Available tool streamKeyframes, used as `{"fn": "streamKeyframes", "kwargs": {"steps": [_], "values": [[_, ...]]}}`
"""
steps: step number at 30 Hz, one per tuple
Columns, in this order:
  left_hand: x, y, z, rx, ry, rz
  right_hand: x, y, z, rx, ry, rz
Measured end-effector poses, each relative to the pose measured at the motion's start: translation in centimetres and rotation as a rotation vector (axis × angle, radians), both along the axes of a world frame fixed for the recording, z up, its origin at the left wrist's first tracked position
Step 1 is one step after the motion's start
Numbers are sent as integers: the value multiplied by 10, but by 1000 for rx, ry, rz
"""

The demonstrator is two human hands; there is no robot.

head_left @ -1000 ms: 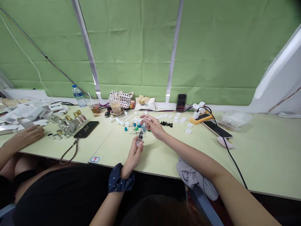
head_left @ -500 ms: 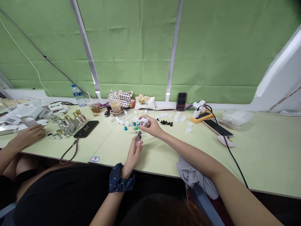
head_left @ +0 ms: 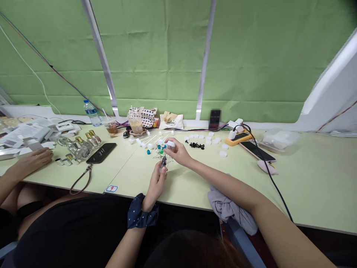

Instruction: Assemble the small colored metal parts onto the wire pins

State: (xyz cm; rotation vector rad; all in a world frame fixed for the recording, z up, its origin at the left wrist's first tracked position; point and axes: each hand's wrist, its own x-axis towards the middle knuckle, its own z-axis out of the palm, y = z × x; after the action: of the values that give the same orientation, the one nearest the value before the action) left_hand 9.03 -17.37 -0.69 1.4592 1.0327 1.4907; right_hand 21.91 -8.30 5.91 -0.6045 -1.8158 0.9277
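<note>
Over the near middle of the table, my left hand (head_left: pixel 156 183) is closed around a small clear container with a dark part (head_left: pixel 164 160) at its top. My right hand (head_left: pixel 180 153) pinches a small clear piece with a white cap (head_left: pixel 171 144) just above it. Fingers hide much of both pieces, and I cannot tell whether they touch. Just behind my hands lie blue pieces (head_left: pixel 148 152), a green piece (head_left: pixel 161 151) and thin clear bits. Right of my right hand is a cluster of black pieces (head_left: pixel 197 145), with several white caps (head_left: pixel 223 153) about it.
Thin clear tubes (head_left: pixel 147 140) lie behind my hands. To the left are a black phone (head_left: pixel 102 153), glass bottles (head_left: pixel 79 149) and another person's hand (head_left: pixel 36 159). A drink cup (head_left: pixel 135 124) stands at the back. A yellow power strip (head_left: pixel 237 139) and cable (head_left: pixel 267 167) are right.
My right hand has come slightly down toward my left, and the white-capped piece sits closer to the clear container. Both hands keep their hold.
</note>
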Motion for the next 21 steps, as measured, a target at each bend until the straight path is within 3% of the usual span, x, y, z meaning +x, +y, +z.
{"fn": "streamKeyframes", "kwargs": {"steps": [13,17,21], "values": [[5,-1,0,36,3,-17,-8,3,7,109,-147,-72],[5,2,-1,17,14,18,-3,5,6,52,-111,-26],[2,6,-2,-34,25,148,0,17,3,-140,-96,107]]}}
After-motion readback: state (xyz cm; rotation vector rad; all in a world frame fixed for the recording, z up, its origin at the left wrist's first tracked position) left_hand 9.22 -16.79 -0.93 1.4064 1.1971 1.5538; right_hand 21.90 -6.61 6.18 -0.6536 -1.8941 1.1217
